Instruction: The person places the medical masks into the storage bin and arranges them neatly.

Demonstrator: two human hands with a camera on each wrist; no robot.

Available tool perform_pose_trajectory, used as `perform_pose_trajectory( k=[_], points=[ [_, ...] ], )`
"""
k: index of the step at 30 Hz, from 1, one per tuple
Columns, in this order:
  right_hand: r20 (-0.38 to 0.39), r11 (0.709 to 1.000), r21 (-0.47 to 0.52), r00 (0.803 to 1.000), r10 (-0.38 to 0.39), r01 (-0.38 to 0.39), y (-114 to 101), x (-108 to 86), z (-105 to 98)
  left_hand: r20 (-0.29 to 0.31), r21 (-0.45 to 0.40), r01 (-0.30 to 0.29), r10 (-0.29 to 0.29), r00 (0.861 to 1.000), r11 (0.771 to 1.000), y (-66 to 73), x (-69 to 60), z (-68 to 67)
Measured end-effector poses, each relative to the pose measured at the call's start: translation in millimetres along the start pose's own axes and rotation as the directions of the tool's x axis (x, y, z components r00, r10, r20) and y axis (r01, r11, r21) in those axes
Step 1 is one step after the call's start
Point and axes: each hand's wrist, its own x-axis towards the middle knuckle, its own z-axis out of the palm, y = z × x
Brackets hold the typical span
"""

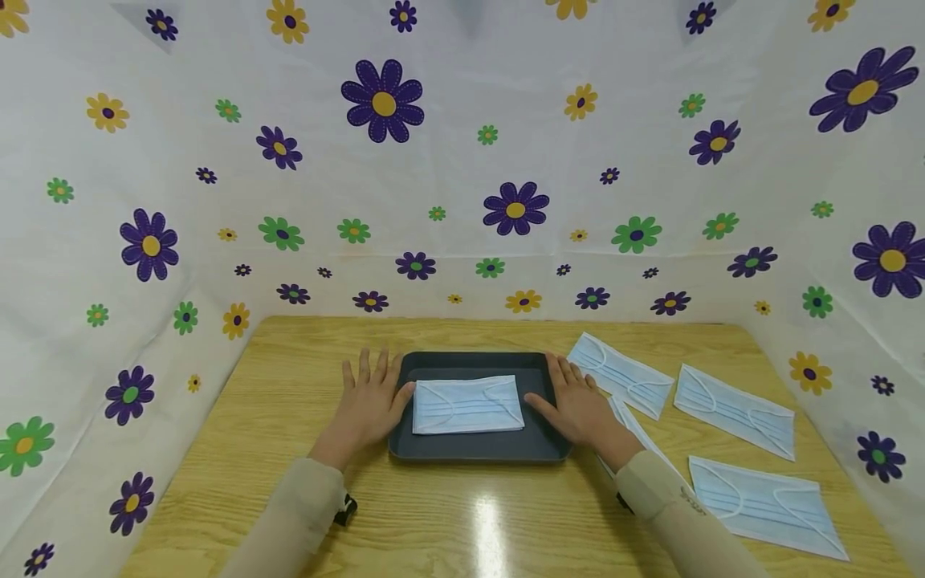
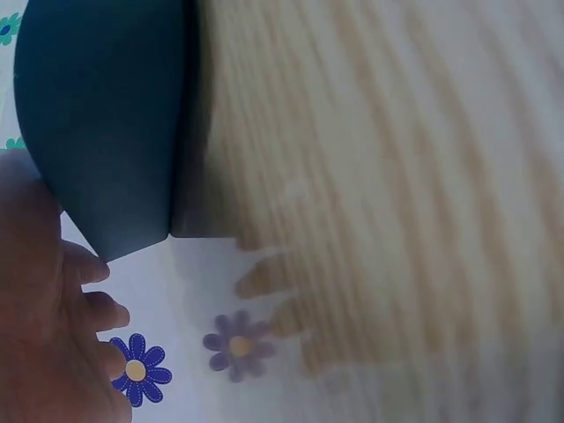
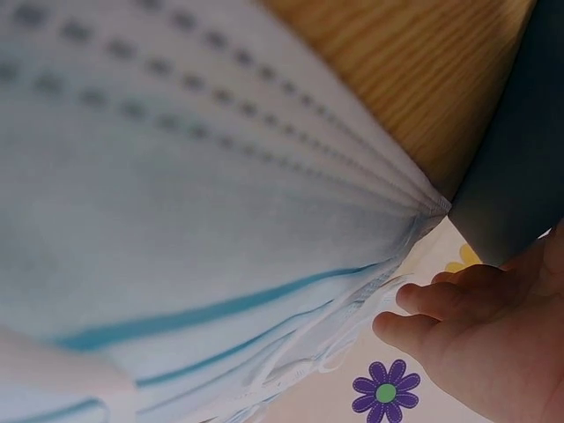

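With left hand (image 1: 371, 408) spread at the left side of a dark rectangular tray (image 1: 470, 449) and right hand (image 1: 582, 408) spread at the right, touches both rims, thumbs turned inward, pinching nothing. Inside the tray, near its middle: a flat pile of pale-blue pleated face masks (image 1: 468, 408), lying lengthwise from side to side; hard to tell whether touched by the left thumb. Beneath, a wood-grain table (image 1: 412, 522), with four loose masks (image 1: 735, 413) toward the right, one partly hidden under the right forearm (image 1: 620, 443). Behind and around, a white flower-print cloth (image 1: 448, 168). Seems to be at a steadying or lining-up step with the tray, the pile already laid in. For a next move, probably calls for freeing the right hand and pinching one loose mask by its edge, without dragging a neighbour.
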Motion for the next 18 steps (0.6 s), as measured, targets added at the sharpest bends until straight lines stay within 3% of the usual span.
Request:
perform_pose_trajectory(
  k=[7,15,18],
  points=[
    [-0.012,1.000,0.026,1.000,0.003,-0.003,1,-0.1,0,-0.009,-0.017,0.011,-0.012,1.000,1.000,0.4,-2.8,4.8],
    [0.004,0.965,0.259,0.999,0.053,-0.052,11,-4.3,-8,0.001,-0.034,0.012,-0.012,1.000,0.999,-1.8,-4.1,7.8],
    [-0.033,0.949,0.304,0.995,0.094,-0.080,22,-6.7,-20,-0.012,-0.038,0.009,-0.010,1.000,0.999,-2.5,-3.7,8.4]
  ],
)
